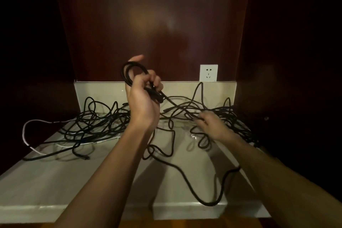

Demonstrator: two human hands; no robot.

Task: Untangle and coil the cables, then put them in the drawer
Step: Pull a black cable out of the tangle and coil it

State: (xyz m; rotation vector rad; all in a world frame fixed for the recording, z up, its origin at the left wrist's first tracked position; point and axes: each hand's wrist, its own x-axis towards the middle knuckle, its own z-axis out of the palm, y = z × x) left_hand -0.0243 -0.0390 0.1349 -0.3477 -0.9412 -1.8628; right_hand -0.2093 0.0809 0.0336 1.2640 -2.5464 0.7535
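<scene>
We see a smooth pale stone counter point(55, 181) under a glossy dark wood panel point(148, 15). Across the counter, below the white wall socket point(208, 72), sprawls a tangle of thin black cables point(96, 118), with 1 white cable point(26, 129) looping out at its left. Left of the socket, our left hand point(143, 102) grips an upright oval black coil point(129, 76), fingers curled round it. Below the socket, our right hand point(212, 126) rests on the tangle; whether it pinches a strand we cannot tell.

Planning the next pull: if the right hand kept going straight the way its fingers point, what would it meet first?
The right hand points up-left into the black cable tangle on the counter; its fingertips already look to be at those strands, though blur hides actual contact. The low backsplash lies beyond.
</scene>
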